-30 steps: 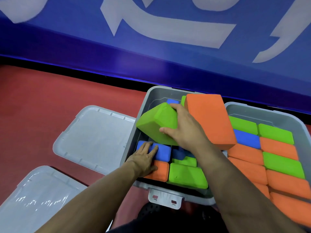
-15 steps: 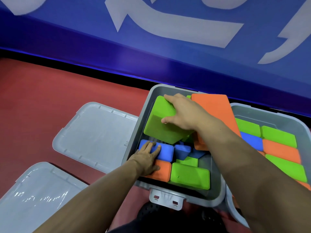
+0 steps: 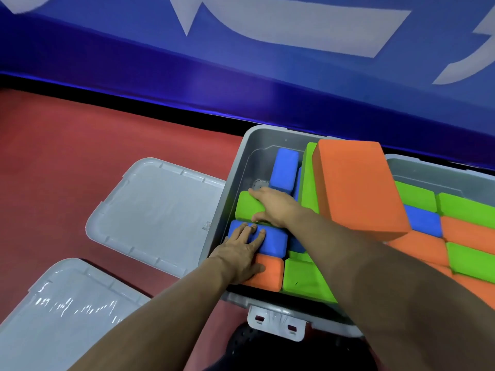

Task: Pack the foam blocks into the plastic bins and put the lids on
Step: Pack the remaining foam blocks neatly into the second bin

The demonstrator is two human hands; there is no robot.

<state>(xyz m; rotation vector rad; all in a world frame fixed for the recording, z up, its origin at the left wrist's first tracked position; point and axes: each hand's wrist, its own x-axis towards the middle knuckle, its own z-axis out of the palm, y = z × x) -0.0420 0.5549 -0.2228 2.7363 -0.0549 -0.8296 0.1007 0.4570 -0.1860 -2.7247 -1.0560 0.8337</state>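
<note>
A grey plastic bin (image 3: 235,167) stands in front of me, part filled with foam blocks. My right hand (image 3: 273,207) lies flat on a green block (image 3: 247,207) low against the bin's left wall, fingers stretched over its top. My left hand (image 3: 241,250) rests with straight fingers on a blue block (image 3: 273,241) just in front of it, above an orange block (image 3: 270,273). A large orange block (image 3: 356,188) leans tilted over the bin's right side. Another blue block (image 3: 284,170) lies at the far end. A second bin (image 3: 442,175) on the right holds several packed blocks.
Two grey lids lie on the red floor to the left: one (image 3: 158,215) beside the bin, another (image 3: 61,317) nearer me. The bin's latch (image 3: 276,324) points at me. A blue wall with white markings (image 3: 267,62) runs behind the bins.
My right hand has brought the green block down from above the bin and laid it flat against the left wall. My left hand has stayed on the blue block.
</note>
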